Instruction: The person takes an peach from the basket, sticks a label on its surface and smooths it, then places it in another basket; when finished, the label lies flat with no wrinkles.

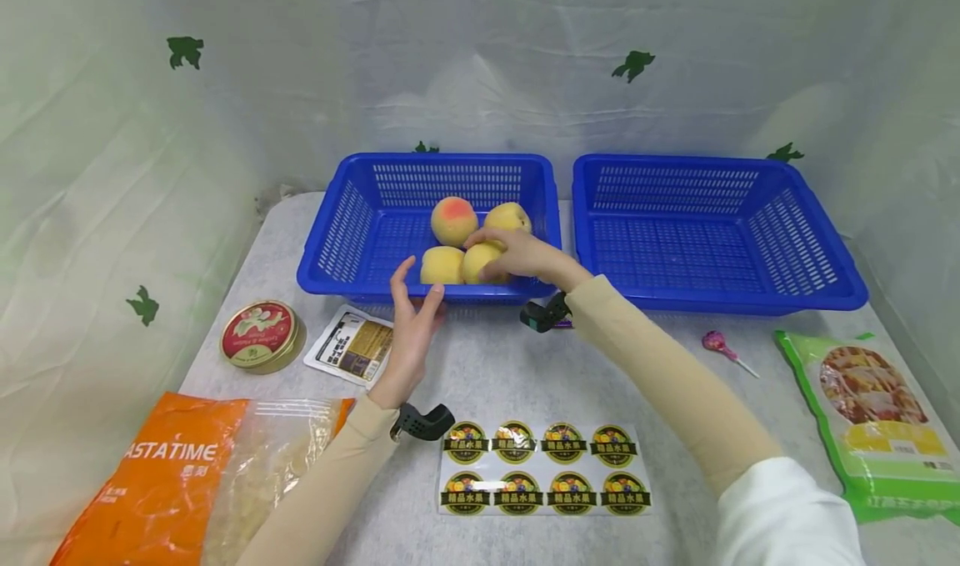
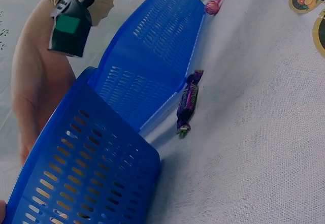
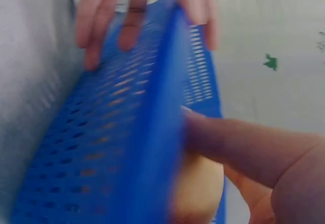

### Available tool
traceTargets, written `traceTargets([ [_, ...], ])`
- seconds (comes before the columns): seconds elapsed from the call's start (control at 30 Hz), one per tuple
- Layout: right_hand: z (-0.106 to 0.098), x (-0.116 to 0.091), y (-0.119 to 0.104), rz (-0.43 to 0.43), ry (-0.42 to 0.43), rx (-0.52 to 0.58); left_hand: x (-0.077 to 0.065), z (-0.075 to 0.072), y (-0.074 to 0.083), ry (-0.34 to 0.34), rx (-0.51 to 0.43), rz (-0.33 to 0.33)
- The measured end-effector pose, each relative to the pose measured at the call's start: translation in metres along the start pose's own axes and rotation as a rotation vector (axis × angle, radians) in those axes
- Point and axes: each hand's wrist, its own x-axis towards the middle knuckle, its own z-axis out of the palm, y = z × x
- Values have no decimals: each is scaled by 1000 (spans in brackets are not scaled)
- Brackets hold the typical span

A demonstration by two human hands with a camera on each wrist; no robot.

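Four-sided and slatted, the left blue plastic basket (image 1: pixel 360 288) holds several yellow peaches, one a red-blushed peach (image 1: pixel 453 221). Inside it, near the front wall, my right hand (image 1: pixel 525 253) grips a yellow peach (image 1: pixel 480 261) with thumb and fingers. Another yellow peach (image 1: pixel 442 264) sits just left of it, and one more (image 1: pixel 508 215) lies behind. At the front rim, my left hand (image 1: pixel 412 328) straddles the wall with fairly straight fingers; whether it presses on the rim I cannot tell. The right wrist view shows the held peach (image 3: pixel 200 188) partly hidden by the thumb.
A second blue basket (image 1: pixel 720 295) stands to the right. Nearer lie a sticker sheet (image 1: pixel 545 469), a lollipop (image 1: pixel 718 344) and a purple-wrapped candy (image 2: pixel 188 103). At left are a round tin (image 1: pixel 259 335), a flat packet (image 1: pixel 352 346) and an orange bag (image 1: pixel 161 474); a green bag (image 1: pixel 877 416) lies right.
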Motion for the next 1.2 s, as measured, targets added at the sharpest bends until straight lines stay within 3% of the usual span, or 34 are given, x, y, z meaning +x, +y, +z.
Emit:
traceTargets([
  [0.23, -15, -14, -11, -108, 44, 83, 1, 1, 1, 2, -18, 8],
  [0.4, -23, -38, -29, -177, 47, 169, 1, 0, 1, -1, -13, 6],
  [0.53, -28, -56, -33, -163, 75, 156, 1, 1, 0, -4, -17, 8],
  [0.87, -27, -87, 1, -189, 100, 161, 0, 0, 0, 6, 0, 4],
  [1.0, -19, -105, 12, -169, 84, 164, 0, 0, -1, 6, 5, 16],
  [1.2, 1, -127, 27, -221, 80, 94, 0, 1, -2, 7, 9, 29],
])
